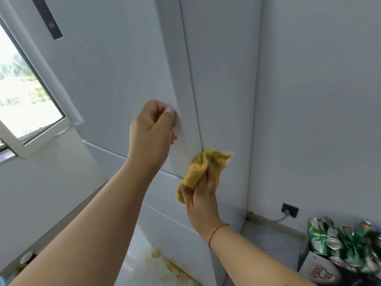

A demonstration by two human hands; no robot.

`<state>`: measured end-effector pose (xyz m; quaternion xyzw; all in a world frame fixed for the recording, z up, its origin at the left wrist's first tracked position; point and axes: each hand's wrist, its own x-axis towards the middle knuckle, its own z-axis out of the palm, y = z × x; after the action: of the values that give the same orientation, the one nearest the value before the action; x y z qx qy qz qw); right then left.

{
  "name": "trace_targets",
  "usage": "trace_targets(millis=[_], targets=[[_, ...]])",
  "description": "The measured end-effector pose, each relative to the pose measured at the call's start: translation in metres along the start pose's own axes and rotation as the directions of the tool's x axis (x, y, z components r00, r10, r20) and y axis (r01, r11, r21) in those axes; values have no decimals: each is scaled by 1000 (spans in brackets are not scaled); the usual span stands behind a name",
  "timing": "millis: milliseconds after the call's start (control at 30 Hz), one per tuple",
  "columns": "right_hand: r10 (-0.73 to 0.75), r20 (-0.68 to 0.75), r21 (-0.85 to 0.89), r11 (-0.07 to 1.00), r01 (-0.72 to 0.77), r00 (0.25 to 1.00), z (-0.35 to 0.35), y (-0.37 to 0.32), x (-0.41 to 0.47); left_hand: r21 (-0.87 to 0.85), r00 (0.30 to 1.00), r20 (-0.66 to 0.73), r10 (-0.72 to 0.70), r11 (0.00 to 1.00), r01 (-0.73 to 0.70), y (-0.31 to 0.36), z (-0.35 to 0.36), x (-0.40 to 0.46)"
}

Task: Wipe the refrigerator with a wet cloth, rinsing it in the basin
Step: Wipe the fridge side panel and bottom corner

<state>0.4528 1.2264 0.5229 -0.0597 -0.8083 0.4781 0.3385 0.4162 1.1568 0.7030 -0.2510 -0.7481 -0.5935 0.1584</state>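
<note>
The white refrigerator (115, 79) fills the middle of the head view, its door front on the left and its side panel (222, 79) on the right. My left hand (152, 133) grips the right edge of the upper door, fingers curled behind it. My right hand (203, 195) holds a bunched yellow cloth (198, 170) against the fridge's corner edge, just below the left hand and near the seam between upper and lower doors. The basin is not in view.
A window (22, 96) stands open at the left. A wall socket (289, 209) with a cable sits low on the right wall. Several crushed green cans (338, 242) are piled in a box at bottom right. Yellowish crumbs (165, 267) litter the floor below.
</note>
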Motion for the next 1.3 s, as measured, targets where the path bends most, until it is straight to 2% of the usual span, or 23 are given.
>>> trace_targets(millis=[67, 167, 267, 367, 433, 500, 567, 700, 800, 900, 967, 1067, 1200, 1300], targets=[[-130, -45, -23, 991, 129, 990, -2, -9, 10, 31, 1000, 18, -5, 1000, 5, -4, 0, -4], [-110, -16, -78, 991, 109, 994, 1, 3, 2, 103, 999, 30, -21, 994, 18, -12, 0, -14], [150, 120, -110, 984, -137, 981, 9, 35, -23, 122, 997, 47, -59, 991, 53, -18, 0, -23], [457, 275, -51, 886, -462, 846, 13, 63, -40, 118, 992, 66, -106, 988, 98, -26, -2, -31], [566, 304, 15, 802, -598, 766, 16, 67, -39, 104, 989, 70, -134, 986, 127, -31, -4, -36], [610, 262, 86, 757, -647, 748, 18, 57, -31, 95, 986, 76, -151, 985, 143, -33, -6, -38], [561, 194, 116, 802, -587, 805, 16, 38, -24, 86, 984, 80, -159, 985, 152, -34, -6, -40], [249, 15, 93, 964, -249, 968, 2, -15, 2, 61, 987, 83, -136, 989, 132, -30, -8, -41], [25, -106, 67, 998, -18, 994, -6, -39, 29, 30, 989, 95, -111, 994, 108, -26, -11, -41], [-30, -117, -42, 999, 25, 993, -5, -26, 26, 26, 989, 104, -101, 995, 99, -25, -15, -42], [52, -73, -78, 995, -57, 996, 1, -9, 11, 25, 989, 106, -107, 994, 105, -27, -19, -42], [319, 23, -88, 945, -316, 948, 16, 24, -19, 32, 985, 112, -132, 991, 129, -31, -23, -42], [570, 155, -13, 818, -575, 807, 24, 52, -39, 21, 978, 124, -168, 986, 167, -35, -23, -44], [689, 240, 1, 705, -710, 684, 20, 54, -35, 9, 968, 159, -196, 980, 197, -38, -17, -52]])
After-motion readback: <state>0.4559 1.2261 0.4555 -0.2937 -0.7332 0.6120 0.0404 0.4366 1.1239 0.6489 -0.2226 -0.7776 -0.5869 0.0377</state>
